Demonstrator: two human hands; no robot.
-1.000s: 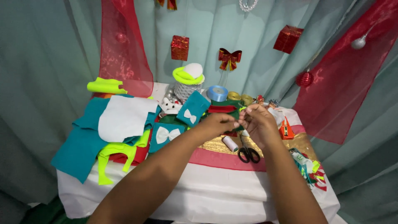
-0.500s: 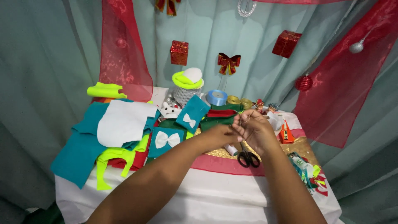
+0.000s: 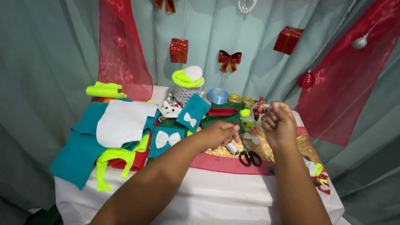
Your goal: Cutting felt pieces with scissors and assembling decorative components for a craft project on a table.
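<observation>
My left hand point(image 3: 218, 135) hovers over the middle of the craft table, fingertips pinched together. My right hand point(image 3: 279, 123) is raised a little higher to the right, its fingers also pinched at the top. Whatever sits between the fingers of either hand is too small to see. Just below my left hand lie a small white spool point(image 3: 231, 148) and black-handled scissors point(image 3: 250, 157) on a gold mat point(image 3: 308, 146). A teal felt piece with a white bow point(image 3: 166, 139) lies left of my left hand.
Teal felt point(image 3: 79, 150), a white felt sheet point(image 3: 123, 123) and neon yellow felt point(image 3: 112, 160) cover the table's left side. A blue ribbon roll point(image 3: 217, 96) and small ornaments stand at the back. The white tablecloth point(image 3: 208, 200) hangs in front. Red netting and hanging decorations back the table.
My hands were touching over the scissors. They have drawn apart: the right rose and moved right, the left stayed low.
</observation>
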